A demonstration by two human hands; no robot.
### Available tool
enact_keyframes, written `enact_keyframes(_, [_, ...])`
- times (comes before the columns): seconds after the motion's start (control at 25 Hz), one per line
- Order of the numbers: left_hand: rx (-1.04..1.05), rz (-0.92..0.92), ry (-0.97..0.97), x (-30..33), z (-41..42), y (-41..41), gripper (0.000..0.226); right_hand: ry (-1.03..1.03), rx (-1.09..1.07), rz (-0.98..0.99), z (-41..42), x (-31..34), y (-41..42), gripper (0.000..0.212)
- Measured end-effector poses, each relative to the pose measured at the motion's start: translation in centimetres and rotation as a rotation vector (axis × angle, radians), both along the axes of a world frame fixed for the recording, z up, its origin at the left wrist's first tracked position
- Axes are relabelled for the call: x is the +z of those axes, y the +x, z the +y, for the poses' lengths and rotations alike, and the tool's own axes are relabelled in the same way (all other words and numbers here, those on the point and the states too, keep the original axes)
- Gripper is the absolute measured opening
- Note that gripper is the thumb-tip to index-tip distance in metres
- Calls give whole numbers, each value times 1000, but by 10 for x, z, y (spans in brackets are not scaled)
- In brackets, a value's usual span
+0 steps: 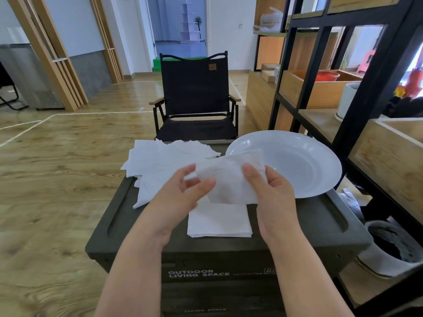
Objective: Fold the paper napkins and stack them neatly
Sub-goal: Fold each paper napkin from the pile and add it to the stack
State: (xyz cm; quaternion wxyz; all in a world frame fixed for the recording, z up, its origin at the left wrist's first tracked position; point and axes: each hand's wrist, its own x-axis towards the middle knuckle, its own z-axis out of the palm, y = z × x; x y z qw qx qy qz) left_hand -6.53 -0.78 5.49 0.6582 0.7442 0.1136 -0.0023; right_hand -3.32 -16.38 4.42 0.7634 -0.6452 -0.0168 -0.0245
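both hands pinch one thin white paper napkin (229,181) above the dark box lid (297,220): left hand (183,193) on its left edge, right hand (272,191) on its right. to fold well, they should match corners, crease flat, then square it onto the folded white napkin stack (218,223) directly below.

I count one held napkin (231,179), one folded stack (219,223), one loose pile (160,161), one plate (297,161), one chair (194,97).
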Motion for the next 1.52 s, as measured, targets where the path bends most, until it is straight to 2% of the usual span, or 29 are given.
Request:
enact_keyframes(0.08, [24,107,-259,-9,0,5,51,43,9,66,-1,0,-1,10])
enact_keyframes(0.12, [59,110,-293,-12,0,6,34,-17,-16,84,0,-3,0,12])
enact_keyframes(0.16, [105,103,-275,-14,1,8,24,-158,-65,76,1,-6,1,16])
enact_keyframes(0.24, [198,85,-148,-16,3,11,13,-567,-170,0,0,-12,4,31])
enact_keyframes(0.28, [240,90,-50,-17,3,12,14,-722,-192,-33,1,-13,4,38])
enact_keyframes(0.36, [272,116,147,-22,6,13,27,-873,-164,-21,1,-13,4,47])
enact_keyframes(0.48, [257,166,304,-31,7,14,32,-1051,-143,17,3,-17,3,36])
enact_keyframes(0.56, [256,176,401,-34,8,15,30,-1122,-166,-7,8,-21,3,31])
enact_keyframes(0.76, [224,201,580,-37,9,15,25,-1269,-248,-15,17,-35,6,32])
enact_keyframes(0.92, [172,252,630,-36,11,13,38,-1250,-283,15,19,-37,6,24])
enact_keyframes(1.0, [237,210,667,-33,14,12,36,-1189,-286,-1,19,-34,3,13])
enact_keyframes(1.12, [462,-26,735,-30,18,15,18,-1092,-299,-67,21,-26,-2,18])
enact_keyframes(1.2, [513,-137,811,-34,22,21,18,-1060,-292,-134,24,-22,-4,24])
enact_keyframes(1.32, [463,-140,883,-45,28,27,28,-990,-248,-202,28,-20,-6,40])
enact_keyframes(1.52, [488,-220,860,-44,36,23,18,-932,-232,-242,26,-25,-1,46])
